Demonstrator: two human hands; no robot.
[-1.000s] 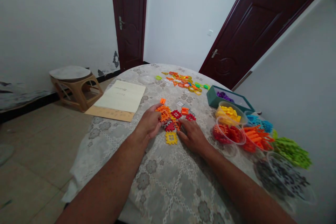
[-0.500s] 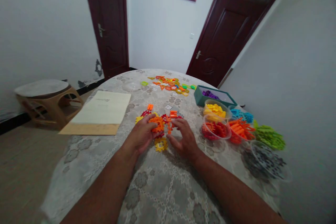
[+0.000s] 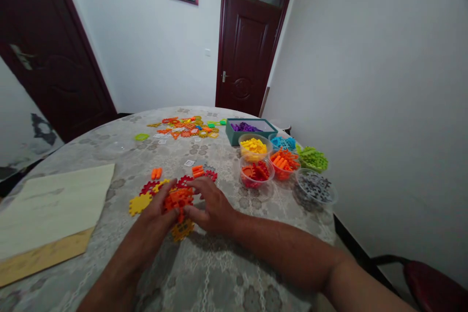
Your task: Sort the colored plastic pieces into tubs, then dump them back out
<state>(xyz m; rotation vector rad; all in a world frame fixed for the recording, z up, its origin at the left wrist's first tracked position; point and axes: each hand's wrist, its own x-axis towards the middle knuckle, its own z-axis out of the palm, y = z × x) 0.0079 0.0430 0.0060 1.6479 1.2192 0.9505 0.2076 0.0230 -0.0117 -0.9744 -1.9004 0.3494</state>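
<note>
My left hand (image 3: pixel 153 212) is closed round a block of orange toothed plastic building pieces (image 3: pixel 178 198), thumb in front and fingers behind. From the other side my right hand (image 3: pixel 214 207) pinches the orange pieces with thumb and fingertips; where one piece ends and another begins I cannot make out. Just below the hands lies a yellow toothed piece (image 3: pixel 183 229), partly covered. To the left rests another yellow toothed piece (image 3: pixel 140 204), beside a dark red gear piece (image 3: pixel 149 188). Small orange cylinders (image 3: pixel 156 173) lie behind my left hand, and more orange cylinders (image 3: pixel 198 171) behind my right.
Clear tubs of yellow (image 3: pixel 254 146), red (image 3: pixel 257 171), orange (image 3: pixel 284 161), blue, green and grey pieces (image 3: pixel 315 187) stand to the right. Behind them sits a green box (image 3: pixel 234 137) with purple pieces. Mixed pieces (image 3: pixel 186 126) lie at the back, paper sheets (image 3: pixel 62 200) at the left.
The view has swung right, so the table things appear further left. My right hand has brought its orange piece against the orange block in my left hand.
</note>
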